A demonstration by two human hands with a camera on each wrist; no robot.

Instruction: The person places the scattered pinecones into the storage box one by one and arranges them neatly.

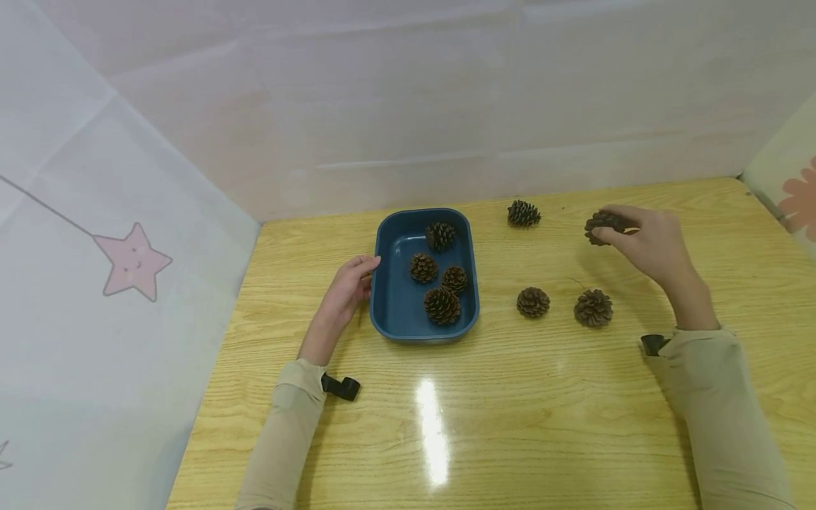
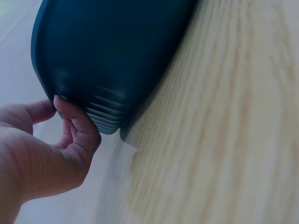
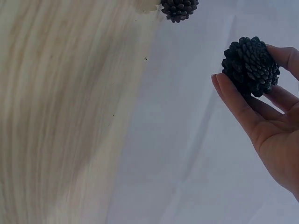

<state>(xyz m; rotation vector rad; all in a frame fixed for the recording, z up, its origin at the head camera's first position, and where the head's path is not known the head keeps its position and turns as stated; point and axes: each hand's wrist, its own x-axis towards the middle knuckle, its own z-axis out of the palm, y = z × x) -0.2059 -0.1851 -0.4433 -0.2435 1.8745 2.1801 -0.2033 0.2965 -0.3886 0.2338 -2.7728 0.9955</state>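
A dark blue rectangular tub (image 1: 397, 304) stands on the table with several brown pine cones inside, mostly toward its right side. My left hand (image 1: 346, 289) pinches its left rim; in the left wrist view, the thumb and fingers (image 2: 77, 116) meet at the tub's edge beside a ribbed outer wall. Over the far right of the table, my right hand (image 1: 659, 244) holds a pine cone (image 3: 252, 65) between thumb and fingers. That cone is raised above the wood, its shadow falling below.
Three pine cones lie right of the tub: one at the back (image 1: 524, 213), one nearer the tub (image 1: 533, 302), and one with a thin stalk beside it (image 1: 593, 308). A pale sheet (image 1: 408, 106) hangs behind the table (image 1: 523, 425).
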